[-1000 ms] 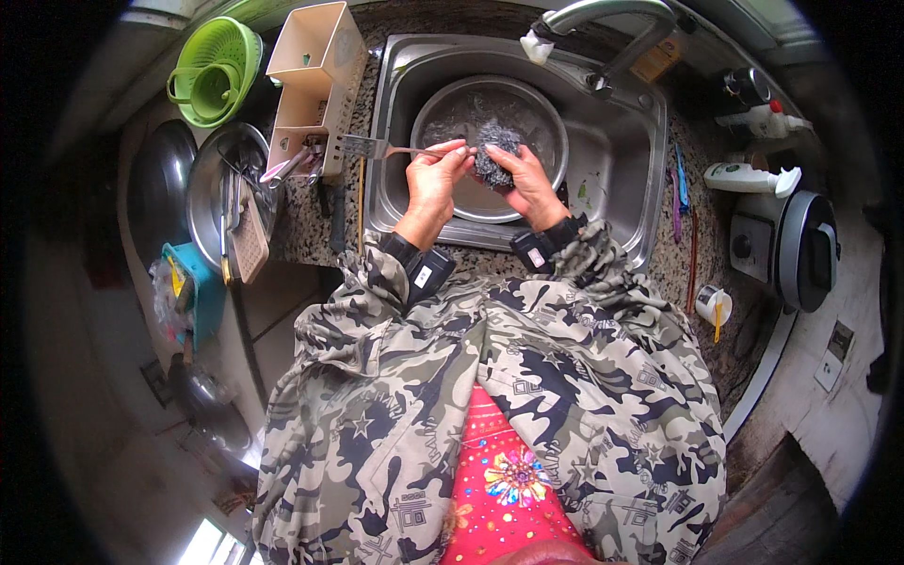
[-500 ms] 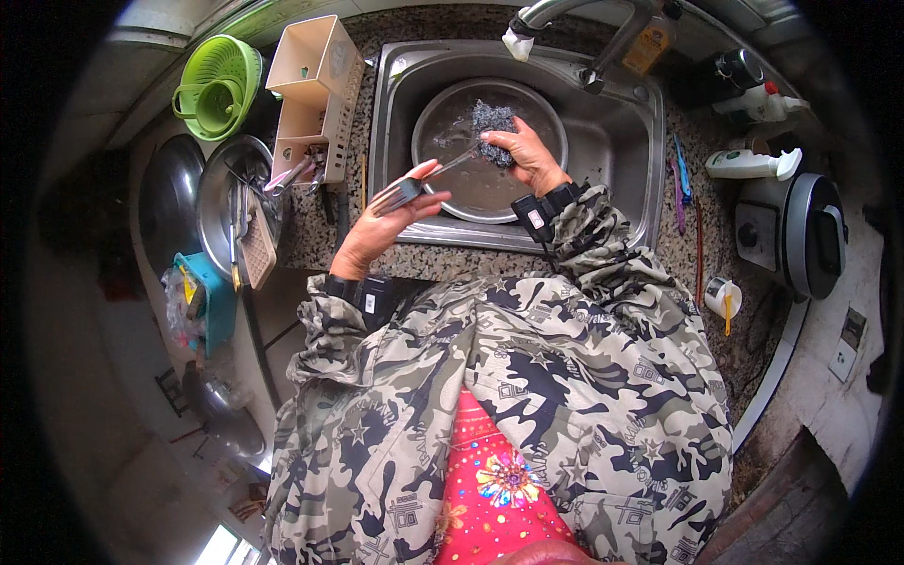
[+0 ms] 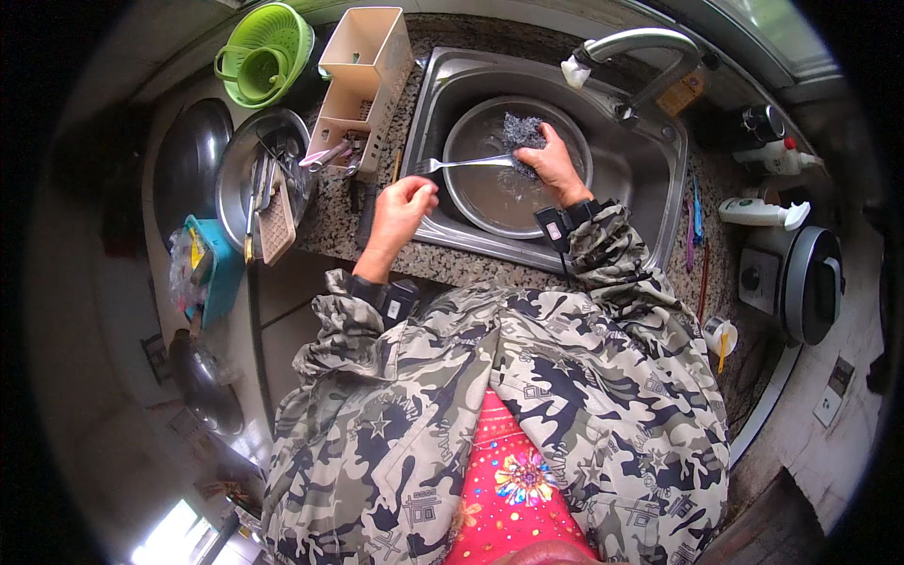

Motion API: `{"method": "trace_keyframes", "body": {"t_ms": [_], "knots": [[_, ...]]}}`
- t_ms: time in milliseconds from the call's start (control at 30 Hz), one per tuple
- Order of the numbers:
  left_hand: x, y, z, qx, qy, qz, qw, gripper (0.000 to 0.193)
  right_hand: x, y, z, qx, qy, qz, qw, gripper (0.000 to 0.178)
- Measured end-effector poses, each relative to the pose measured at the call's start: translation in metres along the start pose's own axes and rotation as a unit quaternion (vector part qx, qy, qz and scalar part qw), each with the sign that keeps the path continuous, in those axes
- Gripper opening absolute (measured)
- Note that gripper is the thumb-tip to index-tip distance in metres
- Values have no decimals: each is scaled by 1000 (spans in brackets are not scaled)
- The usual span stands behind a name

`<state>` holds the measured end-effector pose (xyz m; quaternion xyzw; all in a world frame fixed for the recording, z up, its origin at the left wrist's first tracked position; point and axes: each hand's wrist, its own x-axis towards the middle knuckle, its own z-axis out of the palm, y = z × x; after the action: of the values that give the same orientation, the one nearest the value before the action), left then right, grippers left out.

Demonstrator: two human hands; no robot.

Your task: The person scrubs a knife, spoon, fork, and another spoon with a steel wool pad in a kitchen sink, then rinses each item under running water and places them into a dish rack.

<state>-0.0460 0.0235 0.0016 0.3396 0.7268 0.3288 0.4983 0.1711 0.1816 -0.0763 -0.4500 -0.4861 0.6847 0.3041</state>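
A metal fork [image 3: 471, 163] lies level across the left part of a round metal basin [image 3: 454, 193], tines toward the left. My right hand [image 3: 557, 171] is closed on a grey steel-wool scrubber [image 3: 524, 132] and on the handle end of the fork, over the basin. Just below the tines, my left hand [image 3: 405, 215] is curled closed at the sink's near left edge, apart from the fork, with nothing showing in it. Cloudy water stands in the basin, inside the steel sink [image 3: 633, 179].
A faucet [image 3: 650, 40] arches over the sink's far right. Left of it stand a cream organiser [image 3: 372, 47], green baskets [image 3: 273, 38] and a metal bowl [image 3: 226, 202] of utensils. At right are a spray bottle [image 3: 758, 213] and a dark-lidded cooker [image 3: 812, 282].
My left hand has let go of the fork's tine end and curled its fingers. The fork now extends from my right hand, turned more level. The whole view has shifted slightly.
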Motion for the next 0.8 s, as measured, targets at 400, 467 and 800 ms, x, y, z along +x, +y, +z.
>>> {"method": "trace_keyframes", "body": {"t_ms": [400,467,800], "knots": [[45,-9,23,66,-345,-15,936,28,3,-4,-27,-63,-58,-8,996,47],[33,-12,29,-84,-359,-96,925,22,6,1,-30,-77,-34,-15,996,48],[20,-10,45,-160,-117,-162,967,18,-57,3,58,-365,-88,-256,891,30]]}}
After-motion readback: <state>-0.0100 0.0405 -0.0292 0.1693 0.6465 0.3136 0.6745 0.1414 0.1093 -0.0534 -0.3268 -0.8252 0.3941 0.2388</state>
